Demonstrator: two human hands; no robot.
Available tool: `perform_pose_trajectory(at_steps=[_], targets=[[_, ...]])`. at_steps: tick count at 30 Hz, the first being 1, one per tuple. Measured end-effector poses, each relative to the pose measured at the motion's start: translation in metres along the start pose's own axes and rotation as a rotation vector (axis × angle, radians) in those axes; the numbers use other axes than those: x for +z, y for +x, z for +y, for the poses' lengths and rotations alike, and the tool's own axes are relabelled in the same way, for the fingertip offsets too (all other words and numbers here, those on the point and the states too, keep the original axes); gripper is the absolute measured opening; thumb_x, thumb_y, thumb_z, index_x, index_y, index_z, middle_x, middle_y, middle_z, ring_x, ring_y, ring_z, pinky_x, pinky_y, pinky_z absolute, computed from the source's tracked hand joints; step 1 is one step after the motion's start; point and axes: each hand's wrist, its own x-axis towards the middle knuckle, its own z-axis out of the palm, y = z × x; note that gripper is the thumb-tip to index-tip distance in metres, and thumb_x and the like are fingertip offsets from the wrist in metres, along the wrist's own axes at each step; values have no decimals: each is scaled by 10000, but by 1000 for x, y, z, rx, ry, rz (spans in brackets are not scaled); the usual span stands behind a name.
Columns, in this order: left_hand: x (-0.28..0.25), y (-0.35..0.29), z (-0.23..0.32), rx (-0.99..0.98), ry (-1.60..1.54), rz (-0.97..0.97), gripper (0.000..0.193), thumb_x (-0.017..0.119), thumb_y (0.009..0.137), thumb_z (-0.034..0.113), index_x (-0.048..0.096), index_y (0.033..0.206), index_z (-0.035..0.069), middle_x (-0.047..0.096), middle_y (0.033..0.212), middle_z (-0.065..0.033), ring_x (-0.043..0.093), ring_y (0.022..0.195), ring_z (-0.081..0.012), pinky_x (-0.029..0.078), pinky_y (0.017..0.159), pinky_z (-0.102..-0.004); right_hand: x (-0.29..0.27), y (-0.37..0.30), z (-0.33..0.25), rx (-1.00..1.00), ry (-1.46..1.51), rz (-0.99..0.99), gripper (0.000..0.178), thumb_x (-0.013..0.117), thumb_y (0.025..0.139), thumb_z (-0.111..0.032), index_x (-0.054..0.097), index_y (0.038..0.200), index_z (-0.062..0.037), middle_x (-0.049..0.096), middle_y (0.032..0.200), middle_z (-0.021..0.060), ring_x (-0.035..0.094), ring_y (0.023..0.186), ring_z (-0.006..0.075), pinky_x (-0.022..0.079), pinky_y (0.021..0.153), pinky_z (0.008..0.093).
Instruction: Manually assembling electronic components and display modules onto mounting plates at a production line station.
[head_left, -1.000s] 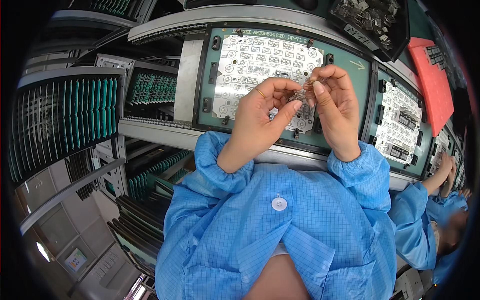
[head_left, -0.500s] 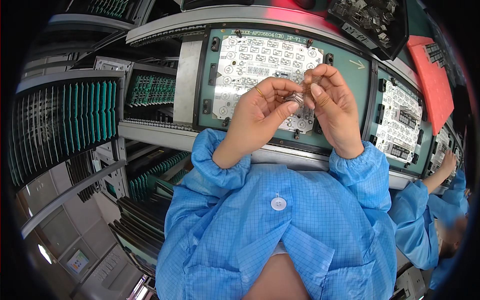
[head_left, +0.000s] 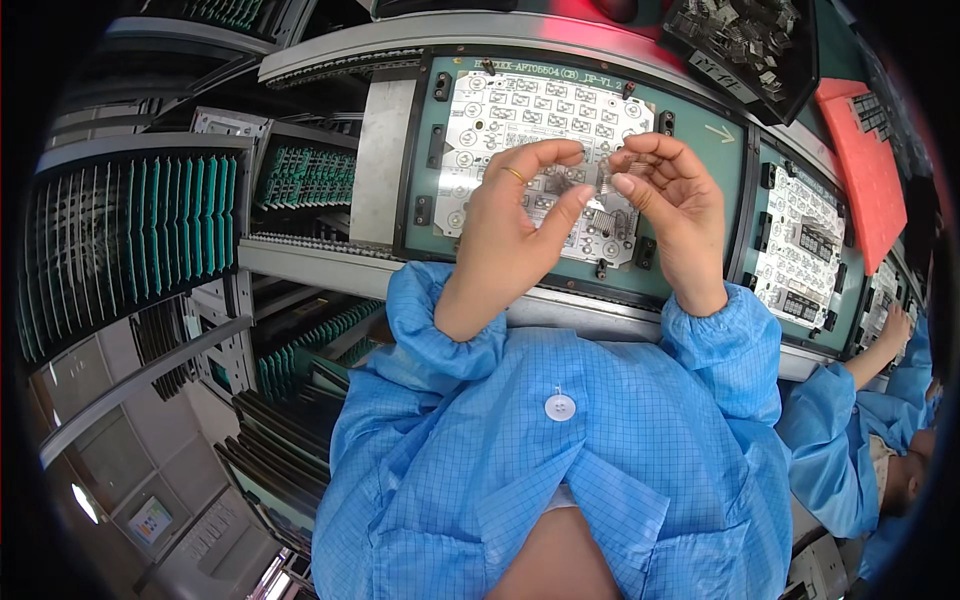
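Observation:
Both my hands hover over a white circuit board (head_left: 490,140) set in a green, dark-edged carrier (head_left: 425,185). My left hand (head_left: 510,230), with a ring on one finger, has its thumb and index finger spread apart. A dark blur shows in the gap between them, too smeared to name. My right hand (head_left: 685,205) is curled, thumb toward the bent fingers, around thin metal coil springs (head_left: 637,170). More springlike metal coils (head_left: 604,218) show below the fingertips, against the board; whether they hang or lie there I cannot tell.
A black bin (head_left: 745,50) of small metal parts stands at the far right, near a red foam tray (head_left: 865,170). Another loaded carrier (head_left: 800,240) sits to the right, with a co-worker's hand (head_left: 897,325) beyond. Racks of green boards (head_left: 180,220) stand left.
My hands have parted slightly, and my left thumb and index finger have spread. The coils that were bunched between both hands now show mostly at my right hand and below it.

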Motion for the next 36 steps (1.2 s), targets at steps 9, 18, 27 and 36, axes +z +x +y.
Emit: perform_pose_trajectory(at_steps=[9,18,27,36], targets=[[9,-1,5,-251,-305,-18,254,701,921,108,658,1143,-7,706,949,-60,647,841,-110,523,749,-247,-6,0,6,77,104,-53,267,661,924,3,627,1188,22,687,1106,76,643,1013,125,518,891,248],[-1,0,11,-368,-431,-109,254,611,989,104,624,1189,-51,687,1022,-91,636,905,-116,514,822,-250,-5,-1,4,56,161,-101,250,611,951,7,597,1200,0,657,1142,56,618,1076,124,489,910,247],[-5,0,11,-449,-673,-153,264,600,995,125,591,1214,-23,676,910,-60,633,847,-103,493,715,-215,3,-3,4,65,166,-97,256,606,971,-50,556,1220,-18,634,1106,65,576,967,108,448,811,249],[4,-3,18,-347,-415,-115,233,601,1007,141,575,1176,-18,657,903,-43,605,795,-69,522,731,-220,5,-2,3,40,196,-107,257,615,966,-60,550,1213,-26,626,1103,61,569,967,114,441,823,264]])
